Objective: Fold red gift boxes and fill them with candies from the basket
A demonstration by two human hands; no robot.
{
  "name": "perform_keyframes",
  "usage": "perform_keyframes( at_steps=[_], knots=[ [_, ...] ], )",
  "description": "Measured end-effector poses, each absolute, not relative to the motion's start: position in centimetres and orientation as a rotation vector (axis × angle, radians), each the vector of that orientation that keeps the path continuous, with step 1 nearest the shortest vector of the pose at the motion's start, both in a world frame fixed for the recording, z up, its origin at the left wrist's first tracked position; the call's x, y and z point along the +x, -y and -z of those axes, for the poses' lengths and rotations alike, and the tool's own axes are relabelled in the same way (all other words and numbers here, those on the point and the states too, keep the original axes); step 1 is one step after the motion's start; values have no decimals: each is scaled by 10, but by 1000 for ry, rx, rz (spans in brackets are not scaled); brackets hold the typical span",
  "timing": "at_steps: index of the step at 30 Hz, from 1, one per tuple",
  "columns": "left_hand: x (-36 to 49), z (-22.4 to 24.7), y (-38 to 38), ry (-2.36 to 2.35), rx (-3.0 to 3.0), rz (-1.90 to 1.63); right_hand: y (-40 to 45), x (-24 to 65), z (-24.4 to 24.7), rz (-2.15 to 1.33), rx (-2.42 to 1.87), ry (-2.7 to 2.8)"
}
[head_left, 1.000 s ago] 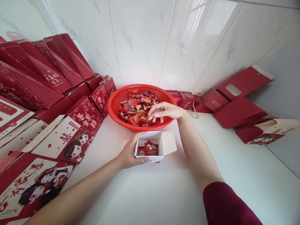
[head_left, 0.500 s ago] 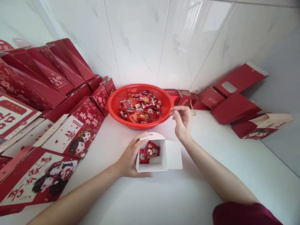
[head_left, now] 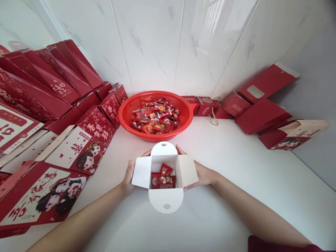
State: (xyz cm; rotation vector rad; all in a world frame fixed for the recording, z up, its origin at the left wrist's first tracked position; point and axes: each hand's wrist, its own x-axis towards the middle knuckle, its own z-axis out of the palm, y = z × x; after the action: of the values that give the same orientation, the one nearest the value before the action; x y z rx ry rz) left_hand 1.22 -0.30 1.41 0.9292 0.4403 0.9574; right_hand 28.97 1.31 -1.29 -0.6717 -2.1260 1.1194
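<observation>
Head view: small open white-lined cardboard box (head_left: 166, 201) sits between both hands, four flaps folded outward, two rounded with holes, two squarish. Inside, at the bottom, red printed candy packets (head_left: 164, 181). Left hand (head_left: 128, 180) at the box's left side, thumb raised, fingers mostly hidden behind the flap. Right hand (head_left: 201, 174) at the right side, also partly covered by its flap; fingertips show past the far corner. Both hands spread around the box, one per side, gripping it between them; exact finger contact can't be told.

Just beyond the box, round red plastic basket (head_left: 187, 118) with perforated walls, heaped with red-wrapped candies (head_left: 157, 117). It stands past the hands, blocking the straight way to the white marbled tile wall (head_left: 152, 45). Left: crowded rows of red and white printed cartons (head_left: 90, 129), some leaning. Right, along the wall: red paper boxes (head_left: 236, 104), one with a twine loop (head_left: 214, 117), and an open cream-and-red carton (head_left: 288, 141) lying tilted. All on a smooth white tabletop (head_left: 220, 206).
</observation>
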Motion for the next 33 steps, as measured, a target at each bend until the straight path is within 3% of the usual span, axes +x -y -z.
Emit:
perform_keyframes(
  at_steps=[6, 11, 17, 25, 33],
  knots=[
    [17, -11, 0, -688, 553, -1075, 2, 276, 22, -683, -731, 2049],
    [19, -3, 7, -772, 695, -1259, 12, 267, 22, -486, -813, 2010],
    [25, -2, 13, -581, 865, -1149, 8, 265, 17, -268, -673, 2175],
    [21, 4, 11, -729, 1137, -1045, 9, 268, 13, -247, -714, 2269],
    [25, -5, 12, -746, 1124, -1009, 10, 268, 12, -461, -715, 2118]
  ],
)
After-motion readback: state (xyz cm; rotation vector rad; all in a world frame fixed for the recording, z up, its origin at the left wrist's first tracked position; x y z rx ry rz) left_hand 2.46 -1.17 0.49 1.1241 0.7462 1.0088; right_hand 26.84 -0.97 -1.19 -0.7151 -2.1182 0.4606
